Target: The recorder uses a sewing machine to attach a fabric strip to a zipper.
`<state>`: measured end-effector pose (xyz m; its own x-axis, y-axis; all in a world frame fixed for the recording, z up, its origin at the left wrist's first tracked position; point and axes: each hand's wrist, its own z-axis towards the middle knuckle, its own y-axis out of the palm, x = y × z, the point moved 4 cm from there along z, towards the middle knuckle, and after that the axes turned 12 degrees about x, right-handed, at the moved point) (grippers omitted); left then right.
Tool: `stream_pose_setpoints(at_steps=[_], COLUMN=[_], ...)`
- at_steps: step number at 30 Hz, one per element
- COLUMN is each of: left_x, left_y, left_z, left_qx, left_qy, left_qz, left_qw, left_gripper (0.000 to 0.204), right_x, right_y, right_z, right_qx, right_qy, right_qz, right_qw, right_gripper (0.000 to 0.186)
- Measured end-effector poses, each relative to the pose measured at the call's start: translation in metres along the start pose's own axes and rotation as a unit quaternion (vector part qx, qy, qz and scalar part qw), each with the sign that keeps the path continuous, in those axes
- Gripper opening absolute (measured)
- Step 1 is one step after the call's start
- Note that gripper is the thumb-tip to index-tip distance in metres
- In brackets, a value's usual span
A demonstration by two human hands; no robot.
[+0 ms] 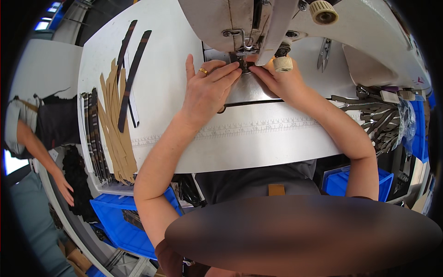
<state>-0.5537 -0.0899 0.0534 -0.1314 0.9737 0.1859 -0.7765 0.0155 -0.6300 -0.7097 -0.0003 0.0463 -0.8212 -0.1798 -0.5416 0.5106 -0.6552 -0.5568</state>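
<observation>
My left hand [203, 90], a gold ring on one finger, has its little finger raised and other fingertips closed on a small dark piece [242, 64] under the needle of a white sewing machine [207, 21]. My right hand [281, 81] pinches the same piece from the right, its fingers partly hidden behind a knob. A steel plate [244, 90] lies below my hands. At left on the white table [161, 157] are long tan strips [113, 115], dark strips [134, 78] and a row of striped strips [92, 129]. Metal snips [324, 54] lie right of the machine's needle.
A bundle of dark strips [374, 120] and a plastic bag [406, 129] are at the right. Blue bins [120, 221] sit below the table on both sides. At far left, another person's arm [37, 152] hangs beside dark cloth [76, 184].
</observation>
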Motion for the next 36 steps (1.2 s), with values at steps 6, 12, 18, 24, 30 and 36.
stream_pose_setpoints(at_steps=[6,12,18,24,30,36], left_x=[-0.003,-0.007,-0.009,-0.016,-0.019,-0.026], left_y=[-0.001,0.003,0.004,0.009,0.011,0.005], left_z=[-0.005,0.0,0.002,0.002,0.001,0.003], left_qx=[-0.051,-0.037,-0.039,-0.038,-0.061,-0.123], left_qy=[-0.015,-0.025,-0.036,-0.024,-0.03,-0.064], left_qz=[0.01,0.007,0.005,0.021,0.033,-0.006], left_qw=[0.999,0.999,0.999,0.999,0.997,0.99], left_gripper=[0.025,0.018,0.022,0.026,0.028,0.031], right_x=[-0.022,-0.018,-0.017,-0.019,-0.021,-0.028], right_y=[-0.01,-0.007,-0.006,-0.007,-0.013,-0.033], right_z=[-0.007,-0.004,-0.003,0.0,-0.005,-0.023], right_qx=[-0.039,-0.022,-0.009,-0.022,-0.056,-0.045], right_qy=[-0.184,-0.182,-0.184,-0.17,-0.124,-0.091], right_qz=[-0.103,-0.138,-0.149,-0.175,-0.163,-0.106], right_qw=[0.977,0.973,0.972,0.97,0.977,0.989], right_gripper=[0.031,0.027,0.027,0.028,0.032,0.029])
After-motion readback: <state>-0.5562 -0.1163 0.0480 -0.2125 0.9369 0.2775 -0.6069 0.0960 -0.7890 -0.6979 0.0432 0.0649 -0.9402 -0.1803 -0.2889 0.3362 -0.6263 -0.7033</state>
